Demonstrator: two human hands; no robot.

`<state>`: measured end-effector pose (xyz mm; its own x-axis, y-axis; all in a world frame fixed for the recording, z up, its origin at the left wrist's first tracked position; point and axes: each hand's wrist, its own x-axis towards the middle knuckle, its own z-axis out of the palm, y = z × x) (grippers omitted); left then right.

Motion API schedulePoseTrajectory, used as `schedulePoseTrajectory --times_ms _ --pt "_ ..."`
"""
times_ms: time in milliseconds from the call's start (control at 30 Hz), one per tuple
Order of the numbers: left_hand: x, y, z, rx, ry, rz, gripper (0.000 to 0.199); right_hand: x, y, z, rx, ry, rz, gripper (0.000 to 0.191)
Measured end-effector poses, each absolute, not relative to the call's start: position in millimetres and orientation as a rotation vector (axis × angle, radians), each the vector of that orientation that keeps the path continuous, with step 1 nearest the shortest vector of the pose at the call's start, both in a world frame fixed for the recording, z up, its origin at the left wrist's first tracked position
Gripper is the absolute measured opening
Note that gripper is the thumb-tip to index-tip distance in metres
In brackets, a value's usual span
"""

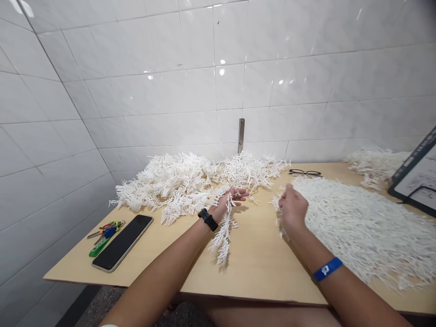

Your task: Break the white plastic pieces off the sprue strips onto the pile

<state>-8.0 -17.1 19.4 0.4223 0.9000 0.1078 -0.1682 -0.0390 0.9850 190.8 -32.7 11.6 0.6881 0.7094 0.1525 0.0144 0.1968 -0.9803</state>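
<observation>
While a bunch of keys [109,232] is lying near the left end of the pale tabletop [259,268], a green tag [99,247] is resting in front of it, and a phone [123,243] with a dark screen is lying face up just beside both. Farther right, along the tiled wall [163,109], a tangled heap of white branching sprigs [173,179] is spreading over the back of the tabletop. In front of this heap, the left hand [235,198], wearing a black watch [207,220] at the wrist, is reaching in with its fingers loosely extended, and it is holding one white sprig [224,240], which is trailing down from the palm toward the near edge. Behind, a metal strip [241,135] is standing upright against the wall. To the right, the right hand [293,206] is curling into a fist beside a broad mat of loose white strands [368,227]; whether anything is sitting inside the fist, I cannot tell. Past it, dark-framed glasses [305,173] are lying behind the mat, and a blue wristband [328,269] is circling the right wrist. At the far right, another white clump [376,164] is lying near the wall, and a dark-edged panel [420,179] is leaning at a tilt.
</observation>
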Motion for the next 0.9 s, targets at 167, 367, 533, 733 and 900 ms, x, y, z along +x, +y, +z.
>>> schedulePoseTrajectory --times_ms 167,367,533,733,900 --pt "-4 -16 16 1.315 0.707 0.951 0.065 199 -36 16 -1.276 -0.714 0.526 0.050" --pt "1 -21 15 1.333 0.655 0.875 0.058 169 -49 18 -1.243 -1.673 0.545 0.043" --pt "3 -25 13 1.398 0.618 0.779 0.057 165 -52 20 -1.341 -1.923 0.430 0.034" --pt "3 -20 3 1.366 0.628 0.853 0.061 167 -50 15 -1.220 -1.830 0.583 0.040" --pt "14 -26 3 1.392 0.591 1.174 0.062 152 -50 16 -1.107 -1.533 0.907 0.045"
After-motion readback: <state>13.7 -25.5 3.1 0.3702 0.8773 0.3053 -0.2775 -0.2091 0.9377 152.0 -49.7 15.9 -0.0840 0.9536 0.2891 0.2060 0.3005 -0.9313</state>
